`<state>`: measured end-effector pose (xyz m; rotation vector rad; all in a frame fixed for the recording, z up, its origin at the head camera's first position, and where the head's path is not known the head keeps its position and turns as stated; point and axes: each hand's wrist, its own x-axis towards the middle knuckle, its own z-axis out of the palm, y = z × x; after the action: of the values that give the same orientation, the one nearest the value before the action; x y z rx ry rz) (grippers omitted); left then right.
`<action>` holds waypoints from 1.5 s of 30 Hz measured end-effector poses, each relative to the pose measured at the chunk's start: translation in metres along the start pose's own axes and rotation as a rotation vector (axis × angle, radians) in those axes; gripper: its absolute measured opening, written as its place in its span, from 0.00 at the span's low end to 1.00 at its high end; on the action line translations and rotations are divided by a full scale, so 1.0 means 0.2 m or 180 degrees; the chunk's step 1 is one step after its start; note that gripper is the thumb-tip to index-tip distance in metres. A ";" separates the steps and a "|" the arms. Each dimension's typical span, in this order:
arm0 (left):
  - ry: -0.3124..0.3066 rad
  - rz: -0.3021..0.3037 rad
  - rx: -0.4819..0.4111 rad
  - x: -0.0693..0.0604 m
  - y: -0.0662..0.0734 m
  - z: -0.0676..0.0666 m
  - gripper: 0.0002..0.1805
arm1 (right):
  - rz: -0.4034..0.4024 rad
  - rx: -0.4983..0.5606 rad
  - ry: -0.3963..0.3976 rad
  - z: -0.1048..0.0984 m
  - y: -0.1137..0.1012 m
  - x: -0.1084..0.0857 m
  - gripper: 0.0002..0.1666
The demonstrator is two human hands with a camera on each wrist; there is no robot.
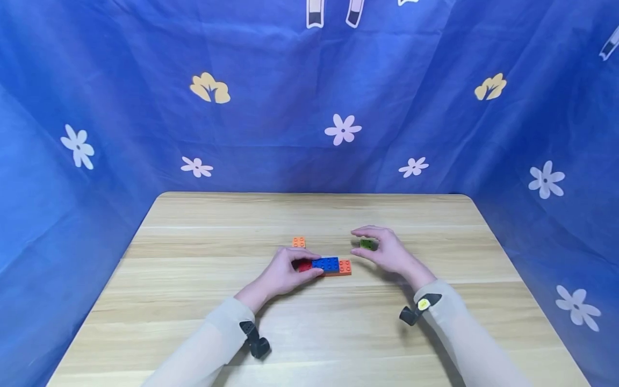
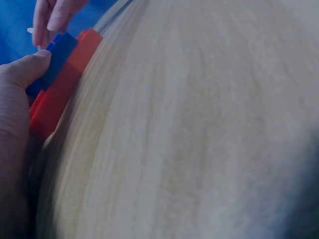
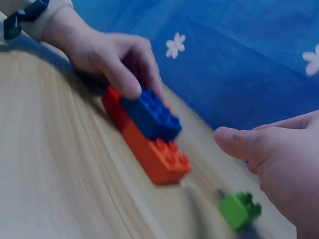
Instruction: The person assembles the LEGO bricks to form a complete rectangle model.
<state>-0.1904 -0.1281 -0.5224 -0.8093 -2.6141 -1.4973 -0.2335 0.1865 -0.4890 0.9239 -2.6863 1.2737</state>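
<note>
My left hand (image 1: 284,272) pinches a blue brick (image 1: 330,264) between thumb and fingers. That brick sits on top of a red brick (image 3: 115,105) and an orange brick (image 3: 158,162), which lie end to end and bridge under it. Part of the red one is hidden by my left fingers. To the right, my right hand (image 1: 390,251) has its thumb and fingers spread apart with nothing gripped. A small green brick (image 3: 239,210) lies on the table near that hand; from the head view it appears between the thumb and fingers.
Behind my left hand, a small orange brick (image 1: 298,242) lies on the wooden table (image 1: 309,333). Blue patterned cloth (image 1: 271,129) hangs at the table's back and sides.
</note>
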 end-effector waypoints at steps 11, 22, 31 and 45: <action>0.0043 -0.0063 0.0010 -0.01 0.01 0.00 0.18 | 0.0266 0.0002 0.0107 0.01 0.19 -0.06 0.30; 0.0074 0.0003 -0.0066 -0.02 -0.01 0.00 0.19 | 0.0194 -0.0009 0.0147 0.02 0.16 -0.07 0.26; 0.0043 -0.0031 -0.0098 -0.01 0.00 0.00 0.20 | 0.0021 0.0227 -0.0028 0.06 0.02 -0.07 0.27; 0.0045 -0.0040 -0.0147 -0.02 0.01 0.00 0.18 | -0.0036 0.0328 -0.0207 0.15 -0.06 -0.09 0.24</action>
<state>-0.1862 -0.1283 -0.5223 -0.7843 -2.5887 -1.5663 -0.2051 0.1673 -0.5054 1.0075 -2.6814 1.4161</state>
